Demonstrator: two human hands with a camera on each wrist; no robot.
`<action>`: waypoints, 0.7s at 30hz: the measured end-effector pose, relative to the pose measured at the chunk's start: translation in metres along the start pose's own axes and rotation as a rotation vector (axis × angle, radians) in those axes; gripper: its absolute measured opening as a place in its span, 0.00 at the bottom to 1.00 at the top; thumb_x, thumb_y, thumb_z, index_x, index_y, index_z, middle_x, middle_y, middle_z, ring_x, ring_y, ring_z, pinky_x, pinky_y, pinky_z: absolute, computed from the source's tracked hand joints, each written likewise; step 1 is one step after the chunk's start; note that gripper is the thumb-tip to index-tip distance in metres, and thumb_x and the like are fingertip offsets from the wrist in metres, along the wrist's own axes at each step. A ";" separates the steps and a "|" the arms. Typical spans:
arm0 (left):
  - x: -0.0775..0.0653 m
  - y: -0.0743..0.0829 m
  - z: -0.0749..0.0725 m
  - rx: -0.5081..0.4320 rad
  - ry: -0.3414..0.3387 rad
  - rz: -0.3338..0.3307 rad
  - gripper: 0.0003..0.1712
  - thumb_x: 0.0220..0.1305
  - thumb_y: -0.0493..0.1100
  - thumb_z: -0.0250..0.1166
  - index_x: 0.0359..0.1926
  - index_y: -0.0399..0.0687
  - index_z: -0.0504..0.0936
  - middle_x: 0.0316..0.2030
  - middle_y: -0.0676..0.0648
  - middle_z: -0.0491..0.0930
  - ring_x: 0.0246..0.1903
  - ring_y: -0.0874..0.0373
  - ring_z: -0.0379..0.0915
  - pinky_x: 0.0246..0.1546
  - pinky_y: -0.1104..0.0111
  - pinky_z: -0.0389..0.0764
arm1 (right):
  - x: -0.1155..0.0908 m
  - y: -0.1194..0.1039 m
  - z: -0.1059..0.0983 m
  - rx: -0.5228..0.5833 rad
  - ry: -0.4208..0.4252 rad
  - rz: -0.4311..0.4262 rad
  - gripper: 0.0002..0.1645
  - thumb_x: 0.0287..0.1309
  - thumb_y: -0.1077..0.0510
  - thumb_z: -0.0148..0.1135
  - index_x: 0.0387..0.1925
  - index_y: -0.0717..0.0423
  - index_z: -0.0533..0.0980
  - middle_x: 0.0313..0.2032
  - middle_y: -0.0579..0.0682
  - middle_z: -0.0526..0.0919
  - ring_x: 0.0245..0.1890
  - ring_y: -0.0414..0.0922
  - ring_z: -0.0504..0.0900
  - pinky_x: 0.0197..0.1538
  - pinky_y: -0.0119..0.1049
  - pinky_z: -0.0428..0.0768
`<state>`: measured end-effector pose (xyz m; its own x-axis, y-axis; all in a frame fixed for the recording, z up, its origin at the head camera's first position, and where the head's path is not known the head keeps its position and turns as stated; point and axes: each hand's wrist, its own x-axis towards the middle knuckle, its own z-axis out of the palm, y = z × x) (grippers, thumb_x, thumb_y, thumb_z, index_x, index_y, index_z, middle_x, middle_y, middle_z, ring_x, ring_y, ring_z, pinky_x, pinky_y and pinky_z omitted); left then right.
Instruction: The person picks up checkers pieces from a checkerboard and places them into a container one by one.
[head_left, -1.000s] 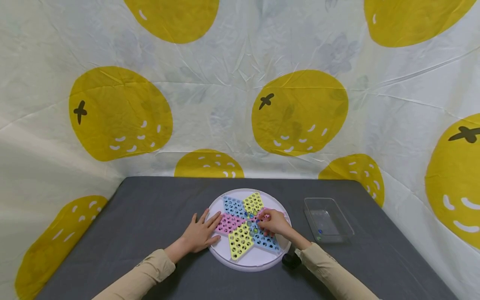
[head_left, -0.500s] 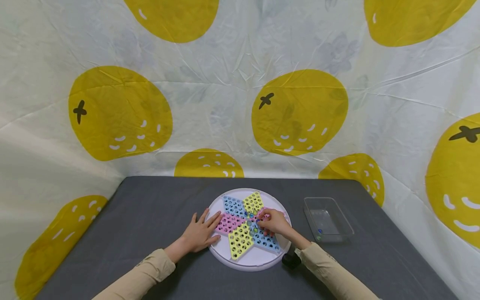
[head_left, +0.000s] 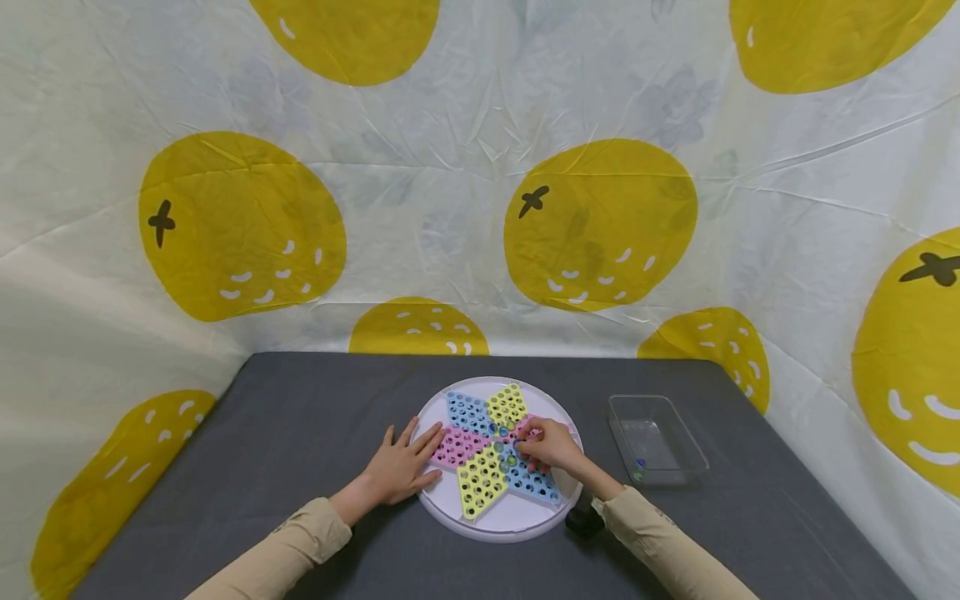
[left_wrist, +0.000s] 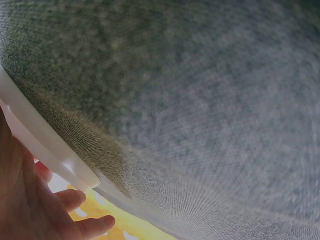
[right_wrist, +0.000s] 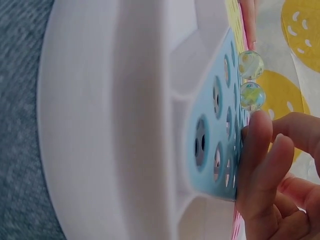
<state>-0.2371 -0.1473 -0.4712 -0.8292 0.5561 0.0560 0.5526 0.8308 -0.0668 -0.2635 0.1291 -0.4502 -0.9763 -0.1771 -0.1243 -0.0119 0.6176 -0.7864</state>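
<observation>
A round white Chinese checkers board (head_left: 480, 532) bears a star of blue, yellow and pink perforated points. Several glass marbles sit around the star's middle, among them a green one (head_left: 512, 460). My left hand (head_left: 400, 468) lies with fingers spread over the board's left rim; in the left wrist view its fingers (left_wrist: 72, 199) reach past the white edge. Over the blue right-front point, my right hand (head_left: 551, 444) pinches a blue marble (head_left: 517, 446) at its fingertips. Two clear marbles (right_wrist: 252, 96) stand close beside those fingers in the right wrist view.
A clear rectangular container (head_left: 660, 442) stands right of the board, with a few marbles (head_left: 640, 463) near its front left corner. A dark grey cloth (head_left: 322, 417) covers the table. Behind it hangs a fruit-patterned curtain (head_left: 435, 233).
</observation>
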 end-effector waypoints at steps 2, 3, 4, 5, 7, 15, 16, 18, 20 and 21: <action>0.000 0.000 0.000 -0.001 0.000 0.000 0.37 0.63 0.62 0.43 0.68 0.51 0.53 0.68 0.49 0.53 0.65 0.39 0.48 0.54 0.40 0.57 | 0.000 0.001 0.000 0.002 -0.001 -0.004 0.09 0.46 0.58 0.63 0.30 0.57 0.73 0.16 0.48 0.79 0.10 0.38 0.73 0.14 0.30 0.71; 0.000 0.000 0.000 -0.001 0.001 0.000 0.37 0.63 0.62 0.43 0.67 0.51 0.53 0.68 0.49 0.53 0.65 0.39 0.48 0.54 0.40 0.57 | 0.000 0.001 0.000 0.000 0.000 -0.007 0.09 0.46 0.58 0.63 0.30 0.57 0.74 0.16 0.48 0.79 0.10 0.38 0.73 0.14 0.31 0.71; 0.000 0.000 0.000 -0.004 0.001 0.000 0.37 0.63 0.62 0.44 0.67 0.50 0.53 0.68 0.49 0.53 0.65 0.39 0.48 0.54 0.40 0.57 | 0.000 0.001 -0.001 0.001 0.000 -0.008 0.09 0.47 0.58 0.63 0.30 0.57 0.74 0.16 0.49 0.79 0.10 0.38 0.73 0.14 0.31 0.71; 0.000 0.000 0.000 -0.005 0.002 0.001 0.37 0.63 0.62 0.44 0.67 0.50 0.53 0.68 0.49 0.53 0.65 0.39 0.48 0.54 0.40 0.57 | 0.000 0.002 -0.001 0.000 0.000 -0.010 0.09 0.47 0.58 0.63 0.30 0.57 0.74 0.16 0.49 0.79 0.10 0.38 0.73 0.14 0.31 0.72; -0.001 0.000 0.000 -0.010 0.003 0.002 0.36 0.63 0.62 0.44 0.67 0.50 0.53 0.68 0.49 0.53 0.65 0.39 0.48 0.54 0.40 0.57 | 0.000 0.002 -0.001 0.002 0.002 -0.011 0.09 0.46 0.58 0.63 0.30 0.57 0.74 0.16 0.49 0.80 0.10 0.38 0.74 0.14 0.31 0.71; 0.000 0.001 -0.001 -0.029 -0.001 0.003 0.36 0.63 0.61 0.44 0.67 0.49 0.53 0.68 0.49 0.53 0.65 0.39 0.47 0.54 0.39 0.56 | -0.003 0.003 -0.005 0.010 -0.015 -0.028 0.08 0.47 0.58 0.62 0.31 0.57 0.75 0.16 0.49 0.79 0.11 0.38 0.74 0.14 0.31 0.72; 0.000 0.000 -0.002 -0.028 -0.002 0.003 0.36 0.63 0.61 0.44 0.67 0.50 0.53 0.68 0.49 0.53 0.65 0.39 0.47 0.54 0.39 0.56 | -0.004 0.002 -0.006 0.014 -0.017 -0.031 0.08 0.48 0.58 0.62 0.31 0.57 0.75 0.16 0.49 0.79 0.11 0.38 0.74 0.14 0.31 0.72; 0.000 0.000 -0.001 -0.024 -0.005 0.000 0.36 0.63 0.61 0.44 0.67 0.50 0.53 0.68 0.49 0.53 0.65 0.39 0.47 0.55 0.39 0.56 | -0.005 0.003 -0.007 0.020 -0.019 -0.043 0.08 0.48 0.58 0.62 0.30 0.58 0.75 0.17 0.50 0.80 0.11 0.38 0.74 0.15 0.32 0.72; 0.000 0.000 -0.001 -0.019 -0.007 -0.003 0.37 0.63 0.62 0.43 0.68 0.50 0.53 0.68 0.49 0.52 0.65 0.39 0.47 0.55 0.40 0.56 | -0.006 0.004 -0.008 0.023 -0.016 -0.047 0.08 0.48 0.58 0.62 0.30 0.58 0.75 0.17 0.51 0.80 0.11 0.38 0.75 0.14 0.32 0.72; 0.000 0.000 -0.001 -0.017 -0.007 -0.005 0.37 0.63 0.62 0.43 0.68 0.50 0.53 0.68 0.49 0.52 0.66 0.39 0.47 0.55 0.40 0.56 | -0.007 0.004 -0.009 0.026 -0.015 -0.046 0.08 0.48 0.59 0.62 0.30 0.58 0.75 0.18 0.51 0.80 0.11 0.38 0.75 0.14 0.32 0.72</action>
<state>-0.2367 -0.1471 -0.4699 -0.8324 0.5520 0.0492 0.5499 0.8337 -0.0499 -0.2590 0.1394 -0.4467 -0.9716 -0.2158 -0.0966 -0.0506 0.5888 -0.8067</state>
